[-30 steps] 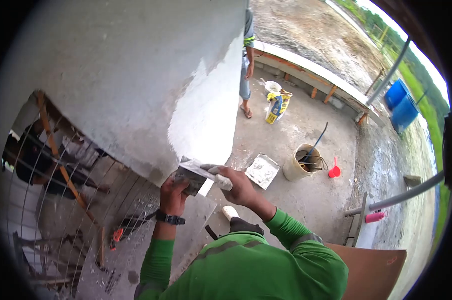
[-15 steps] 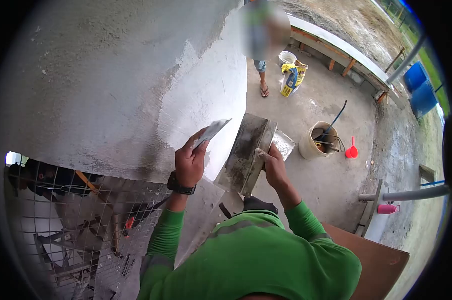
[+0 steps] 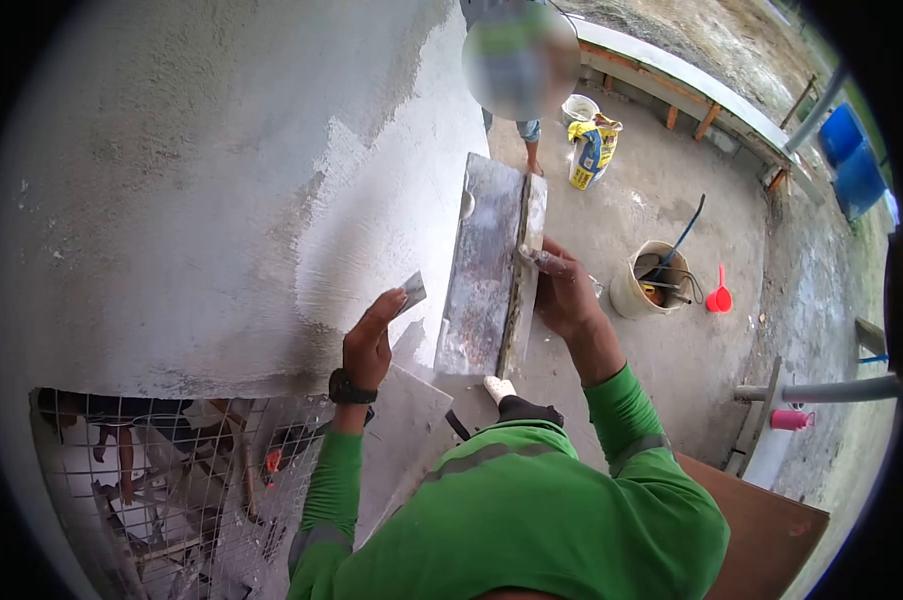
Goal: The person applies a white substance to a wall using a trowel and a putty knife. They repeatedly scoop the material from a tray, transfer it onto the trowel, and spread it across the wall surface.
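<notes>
My right hand (image 3: 564, 293) grips a long steel plastering trowel (image 3: 484, 268) and holds it upright beside the edge of a grey rendered wall (image 3: 202, 190). Smears of wet plaster cover the trowel's blade. My left hand (image 3: 370, 345) holds a small flat scraper (image 3: 413, 293) against the wall, just left of the trowel. A white skim coat (image 3: 392, 215) covers the wall's right part near both hands. I wear green long sleeves and a black watch on my left wrist.
A wire mesh panel (image 3: 162, 470) fills the opening below the wall. On the concrete floor stand a bucket with tools (image 3: 650, 280), a red scoop (image 3: 719, 297) and a yellow bag (image 3: 592, 150). Another person (image 3: 517, 70) stands beyond. Blue barrels (image 3: 847, 150) sit far right.
My right hand raised the trowel higher and turned it upright. My left hand lowered the scraper and brought it close to the wall. The view tilted up.
</notes>
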`<action>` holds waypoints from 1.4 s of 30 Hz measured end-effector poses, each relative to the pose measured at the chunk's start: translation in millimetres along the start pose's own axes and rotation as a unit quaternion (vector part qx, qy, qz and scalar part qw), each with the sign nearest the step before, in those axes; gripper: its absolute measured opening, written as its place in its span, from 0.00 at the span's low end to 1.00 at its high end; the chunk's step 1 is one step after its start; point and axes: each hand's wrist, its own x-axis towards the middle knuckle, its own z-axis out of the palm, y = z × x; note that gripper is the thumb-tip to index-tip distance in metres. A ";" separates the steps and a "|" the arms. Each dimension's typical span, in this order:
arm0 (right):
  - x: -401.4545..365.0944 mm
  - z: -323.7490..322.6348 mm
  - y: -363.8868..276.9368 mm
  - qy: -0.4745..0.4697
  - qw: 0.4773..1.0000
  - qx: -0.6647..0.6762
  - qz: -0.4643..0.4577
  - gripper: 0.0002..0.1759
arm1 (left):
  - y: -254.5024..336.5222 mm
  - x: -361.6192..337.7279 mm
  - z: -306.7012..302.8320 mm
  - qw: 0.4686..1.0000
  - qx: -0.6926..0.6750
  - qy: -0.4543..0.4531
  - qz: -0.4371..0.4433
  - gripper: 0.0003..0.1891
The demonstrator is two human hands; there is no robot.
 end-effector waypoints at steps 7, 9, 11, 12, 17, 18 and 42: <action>160.5 -3.5 -24.3 0.136 0.797 -0.462 -0.365 0.17 | 25.0 -76.0 2.4 0.982 -0.027 0.022 -0.183 0.18; 185.5 24.5 -14.4 0.235 0.686 -0.568 -0.389 0.15 | 34.4 -93.5 -4.5 0.961 -0.024 0.017 -0.274 0.15; 212.3 45.1 17.8 0.246 0.630 -0.635 -0.374 0.16 | 33.9 -115.4 -5.7 0.958 -0.017 0.030 -0.285 0.15; 204.0 69.9 42.3 0.223 0.641 -0.635 -0.370 0.16 | 32.1 -121.4 -6.3 0.955 -0.009 0.044 -0.295 0.15; 123.4 114.1 121.1 0.085 0.647 -0.641 -0.404 0.14 | 29.8 -122.7 -0.4 0.954 -0.016 0.059 -0.294 0.15; 116.7 107.2 114.2 0.086 0.650 -0.640 -0.401 0.14 | 30.0 -123.6 0.0 0.957 -0.016 0.058 -0.283 0.15; 56.2 67.3 121.4 0.183 0.755 -0.559 -0.289 0.18 | 48.9 -199.7 -14.6 0.874 -0.046 -0.019 -0.483 0.17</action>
